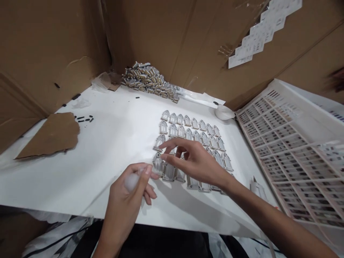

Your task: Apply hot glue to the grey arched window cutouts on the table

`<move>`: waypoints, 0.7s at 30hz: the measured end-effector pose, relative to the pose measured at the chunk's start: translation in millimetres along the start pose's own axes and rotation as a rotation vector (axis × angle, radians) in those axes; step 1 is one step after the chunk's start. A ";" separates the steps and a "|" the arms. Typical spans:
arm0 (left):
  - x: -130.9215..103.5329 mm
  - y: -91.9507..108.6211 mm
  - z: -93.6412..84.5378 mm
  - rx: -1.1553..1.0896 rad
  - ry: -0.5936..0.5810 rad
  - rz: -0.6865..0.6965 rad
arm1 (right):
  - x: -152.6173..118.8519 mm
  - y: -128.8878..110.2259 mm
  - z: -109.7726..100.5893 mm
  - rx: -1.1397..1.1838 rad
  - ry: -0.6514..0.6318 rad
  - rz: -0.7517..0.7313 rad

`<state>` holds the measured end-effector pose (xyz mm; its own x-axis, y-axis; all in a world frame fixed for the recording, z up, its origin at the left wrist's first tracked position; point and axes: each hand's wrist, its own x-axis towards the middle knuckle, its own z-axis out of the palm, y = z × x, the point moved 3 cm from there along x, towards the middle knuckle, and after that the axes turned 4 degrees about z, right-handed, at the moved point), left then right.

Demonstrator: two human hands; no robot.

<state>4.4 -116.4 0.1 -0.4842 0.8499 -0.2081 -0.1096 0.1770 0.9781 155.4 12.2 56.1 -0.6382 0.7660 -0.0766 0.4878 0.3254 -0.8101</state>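
Observation:
Rows of small silvery arch-shaped pieces (187,134) lie on the white tabletop (107,143). Over the left part of these rows is my right hand (188,157), thumb and index finger apart, with nothing visible between them; it hides some pieces. My left hand (134,182) is closed around a whitish, translucent round object (131,181), just left of the nearest row. The tip of its thumb presses toward the index finger.
A heap of similar pieces (147,80) lies against the cardboard wall (150,32). Torn cardboard (51,136) and small black bits (86,119) are at left. A white roll (224,112), a white basket (290,150) and a cutter-like tool (258,189) stand right.

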 end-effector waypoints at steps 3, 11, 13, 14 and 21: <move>-1.8 1.1 0.8 0.041 -0.097 0.004 | -5.4 -4.6 6.7 0.059 -0.065 0.009; -10.4 2.6 5.6 0.071 -0.117 -0.028 | -5.5 -1.3 12.7 0.139 -0.107 -0.009; -10.7 2.2 6.0 0.063 -0.113 -0.043 | -4.2 -1.6 11.3 0.102 -0.104 0.000; -10.5 1.7 5.8 0.057 -0.105 -0.049 | -2.9 -1.6 10.0 0.078 -0.085 0.002; -7.3 1.5 3.8 0.035 -0.036 -0.017 | 24.7 12.4 -7.2 -0.059 0.201 0.009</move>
<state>11.0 -120.5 3.1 -0.4505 0.8640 -0.2249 -0.0869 0.2082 0.9742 150.0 39.1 48.3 -0.5047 0.8624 0.0388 0.5306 0.3453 -0.7741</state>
